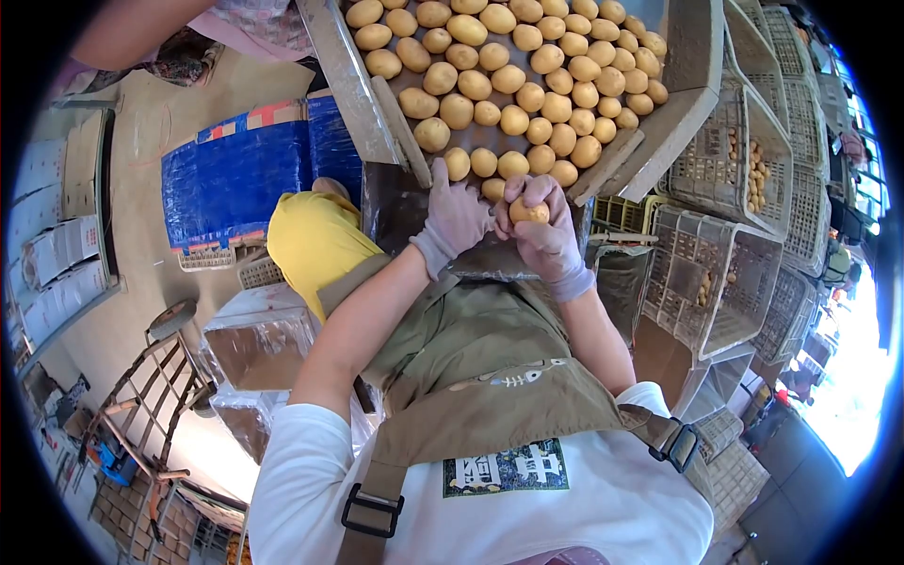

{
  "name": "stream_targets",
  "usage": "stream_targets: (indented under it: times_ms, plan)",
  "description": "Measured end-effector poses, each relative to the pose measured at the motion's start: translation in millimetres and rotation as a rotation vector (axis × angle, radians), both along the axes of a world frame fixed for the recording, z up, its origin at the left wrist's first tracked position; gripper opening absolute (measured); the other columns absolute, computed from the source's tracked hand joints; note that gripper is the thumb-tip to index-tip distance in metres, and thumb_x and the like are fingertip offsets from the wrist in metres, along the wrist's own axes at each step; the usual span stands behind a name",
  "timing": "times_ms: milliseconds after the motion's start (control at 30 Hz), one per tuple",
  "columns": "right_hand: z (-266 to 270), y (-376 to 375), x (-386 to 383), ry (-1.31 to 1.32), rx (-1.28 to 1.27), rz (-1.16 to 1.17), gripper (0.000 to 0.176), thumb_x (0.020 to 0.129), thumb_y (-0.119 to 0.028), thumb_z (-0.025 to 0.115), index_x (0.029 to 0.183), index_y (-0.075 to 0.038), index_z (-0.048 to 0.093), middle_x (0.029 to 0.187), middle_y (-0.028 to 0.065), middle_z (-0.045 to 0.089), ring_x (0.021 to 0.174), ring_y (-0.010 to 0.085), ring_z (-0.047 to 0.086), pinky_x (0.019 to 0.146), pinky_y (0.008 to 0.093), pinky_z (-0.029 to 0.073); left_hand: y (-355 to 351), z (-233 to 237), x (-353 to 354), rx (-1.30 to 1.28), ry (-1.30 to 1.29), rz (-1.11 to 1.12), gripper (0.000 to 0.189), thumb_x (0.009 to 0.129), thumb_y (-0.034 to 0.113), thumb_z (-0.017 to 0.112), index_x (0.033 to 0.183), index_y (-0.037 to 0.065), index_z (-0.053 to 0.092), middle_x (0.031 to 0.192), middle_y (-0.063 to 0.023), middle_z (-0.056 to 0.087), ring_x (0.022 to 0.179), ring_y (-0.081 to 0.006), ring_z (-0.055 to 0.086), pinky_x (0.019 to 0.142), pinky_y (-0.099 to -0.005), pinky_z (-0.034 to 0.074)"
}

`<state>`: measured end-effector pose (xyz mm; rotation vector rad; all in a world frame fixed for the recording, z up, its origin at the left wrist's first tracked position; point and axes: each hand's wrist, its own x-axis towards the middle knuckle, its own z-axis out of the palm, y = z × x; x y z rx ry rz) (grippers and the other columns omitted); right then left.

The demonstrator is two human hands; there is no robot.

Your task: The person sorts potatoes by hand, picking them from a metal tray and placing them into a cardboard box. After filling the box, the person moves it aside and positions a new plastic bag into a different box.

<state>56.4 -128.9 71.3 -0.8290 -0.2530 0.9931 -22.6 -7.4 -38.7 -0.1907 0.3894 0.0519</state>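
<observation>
The tray [350, 87] and its pile [513, 71] are cut off at the top. Crates [720, 273] crowd the right, and a yellow cap [311, 235] sits close on the left. At the tray's near edge, the gloved right hand [548, 240] curls round a yellow piece [528, 212], half hiding it. The left hand [455, 218], fingers loosely spread, touches it.

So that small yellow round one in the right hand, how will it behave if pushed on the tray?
Likely to roll: the yellow round one is nearly spherical, like the pile on the tray. Probably firm and light for its size: the gloved right hand pinches it with no visible squashing. The glove may help grip on its smooth-looking skin.
</observation>
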Motion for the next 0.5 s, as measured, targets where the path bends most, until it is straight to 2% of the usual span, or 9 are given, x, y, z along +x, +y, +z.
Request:
stream_targets:
  times_ms: [133, 200, 233, 333, 433, 500]
  plan:
    - [-4.2, -2.2, 2.8, 0.162, -0.102, -0.059, 0.009, 0.093, -0.013, 0.060, 0.097, -0.012, 0.052, 0.095, 0.0079, 0.058, 0.061, 0.0205, 0.052, 0.055, 0.0315, 0.040, -2.6, 17.0, 5.2, 0.087, 0.106, 0.035, 0.085, 0.096, 0.073, 0.030, 0.155, 0.012, 0.031, 0.156, -0.0154, 0.037, 0.142, -0.0373, 0.036, 0.119, -0.0544, 0.026]
    - [5.6, 3.0, 4.6, 0.331, -0.149, -0.129, 0.009, 0.098, -0.019, 0.056, 0.096, -0.012, 0.051, 0.089, 0.0074, 0.058, 0.057, 0.0197, 0.049, 0.050, 0.0301, 0.037, -4.3, 17.3, 4.9, 0.093, 0.126, 0.030, 0.084, 0.096, 0.073, 0.030, 0.154, 0.012, 0.032, 0.156, -0.0154, 0.037, 0.142, -0.0372, 0.036, 0.119, -0.0547, 0.026]
    - [3.8, 3.6, 4.8, 0.332, -0.185, -0.119, 0.015, 0.103, -0.028, 0.050, 0.099, -0.014, 0.054, 0.089, 0.0043, 0.057, 0.055, 0.0156, 0.041, 0.048, 0.0271, 0.031, -4.6, 17.3, 5.0, 0.096, 0.136, 0.028, 0.084, 0.096, 0.073, 0.030, 0.154, 0.012, 0.032, 0.156, -0.0155, 0.036, 0.142, -0.0372, 0.036, 0.120, -0.0548, 0.025]
    - [2.1, -0.1, 9.3, 0.433, -0.126, -0.130, 0.013, 0.103, -0.021, 0.049, 0.106, -0.010, 0.056, 0.090, 0.0066, 0.060, 0.058, 0.0217, 0.053, 0.049, 0.0320, 0.040, -2.7, 4.8, 1.4, 0.007, 0.032, 0.020, 0.080, 0.097, 0.071, 0.033, 0.153, 0.015, 0.034, 0.157, -0.0129, 0.036, 0.143, -0.0361, 0.035, 0.119, -0.0599, 0.025]
    - [-2.9, 2.0, 15.3, 0.082, -0.418, -0.184, 0.019, 0.102, -0.016, 0.052, 0.117, -0.007, 0.059, 0.097, 0.0100, 0.063, 0.072, 0.0266, 0.062, 0.061, 0.0366, 0.051, 2.4, 14.9, 2.6, 0.077, 0.151, -0.032, 0.076, 0.097, 0.069, 0.038, 0.152, 0.017, 0.036, 0.154, -0.0096, 0.040, 0.142, -0.0339, 0.037, 0.115, -0.0641, 0.027]
    - [-6.0, 7.6, 26.8, -0.765, -0.607, -0.220, 0.026, 0.098, -0.013, 0.058, 0.123, -0.006, 0.061, 0.105, 0.0131, 0.064, 0.085, 0.0294, 0.065, 0.074, 0.0402, 0.053, 3.0, 23.3, 2.4, 0.119, 0.232, -0.070, 0.073, 0.097, 0.068, 0.041, 0.151, 0.019, 0.037, 0.152, -0.0074, 0.042, 0.141, -0.0325, 0.039, 0.113, -0.0668, 0.029]
